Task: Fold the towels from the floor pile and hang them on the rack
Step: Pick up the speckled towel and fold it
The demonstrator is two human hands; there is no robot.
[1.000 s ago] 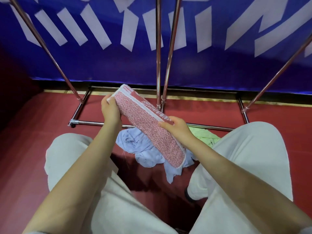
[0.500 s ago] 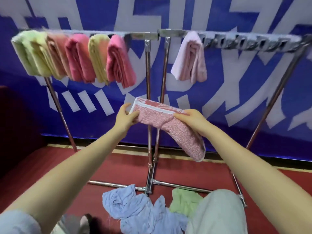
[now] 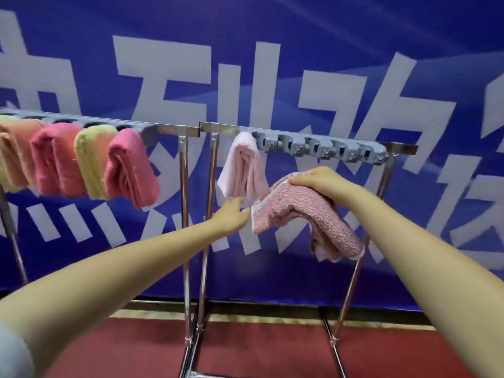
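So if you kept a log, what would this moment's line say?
step: hanging | right hand holds speckled pink towel, below right rail | left hand open beside its edge | pale pink towel already hung

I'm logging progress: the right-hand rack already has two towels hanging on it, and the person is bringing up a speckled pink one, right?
Not quite. The head view shows one towel, the pale pink towel, hanging on the right-hand rack. The right hand is bringing up the speckled pink towel.
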